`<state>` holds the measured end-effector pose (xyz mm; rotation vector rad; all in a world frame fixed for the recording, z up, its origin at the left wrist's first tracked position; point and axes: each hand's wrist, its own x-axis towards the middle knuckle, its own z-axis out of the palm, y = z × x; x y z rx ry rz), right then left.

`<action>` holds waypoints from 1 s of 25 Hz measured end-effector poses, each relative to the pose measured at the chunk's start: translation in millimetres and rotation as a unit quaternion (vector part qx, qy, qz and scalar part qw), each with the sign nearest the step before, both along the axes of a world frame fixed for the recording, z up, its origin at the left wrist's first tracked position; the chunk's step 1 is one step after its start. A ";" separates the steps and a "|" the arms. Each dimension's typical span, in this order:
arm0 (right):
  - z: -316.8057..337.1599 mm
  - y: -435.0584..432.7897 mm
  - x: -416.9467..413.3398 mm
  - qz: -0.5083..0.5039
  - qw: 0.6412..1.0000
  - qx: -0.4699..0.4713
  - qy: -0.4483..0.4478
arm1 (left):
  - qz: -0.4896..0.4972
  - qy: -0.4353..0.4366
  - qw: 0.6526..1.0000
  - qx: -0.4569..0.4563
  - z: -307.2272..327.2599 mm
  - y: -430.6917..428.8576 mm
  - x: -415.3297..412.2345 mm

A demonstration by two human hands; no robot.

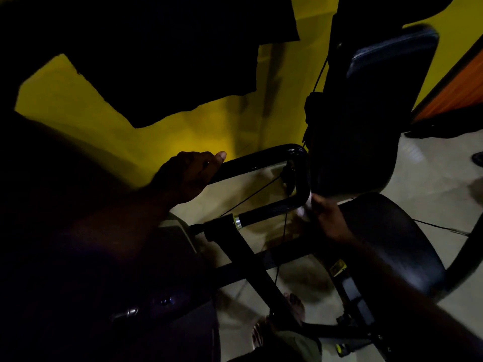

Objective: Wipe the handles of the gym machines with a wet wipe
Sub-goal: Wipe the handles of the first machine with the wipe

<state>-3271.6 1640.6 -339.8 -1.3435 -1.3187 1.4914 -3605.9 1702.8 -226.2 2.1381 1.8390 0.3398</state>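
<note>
A black U-shaped handle bar (pixel 264 155) of a gym machine loops in front of me, with a silver collar (pixel 237 222) on its lower arm. My left hand (pixel 192 175) grips the upper arm of the bar, thumb stretched along it. My right hand (pixel 328 218) is at the bend of the lower arm and holds a pale wet wipe (pixel 304 209) against the bar. The wipe is blurred and mostly hidden by my fingers.
The machine's black padded backrest (pixel 379 100) and round seat (pixel 392 239) stand to the right. Black frame tubes (pixel 261 273) and thin cables cross the pale floor (pixel 431 173) below. My bare feet (pixel 277 322) are under the frame. A yellow wall (pixel 183 126) is behind.
</note>
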 end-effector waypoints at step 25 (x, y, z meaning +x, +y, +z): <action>82.7 22.7 -170.6 -0.350 0.775 -0.194 0.490 | 0.046 -0.128 0.990 -0.033 1.3 2.1 1.0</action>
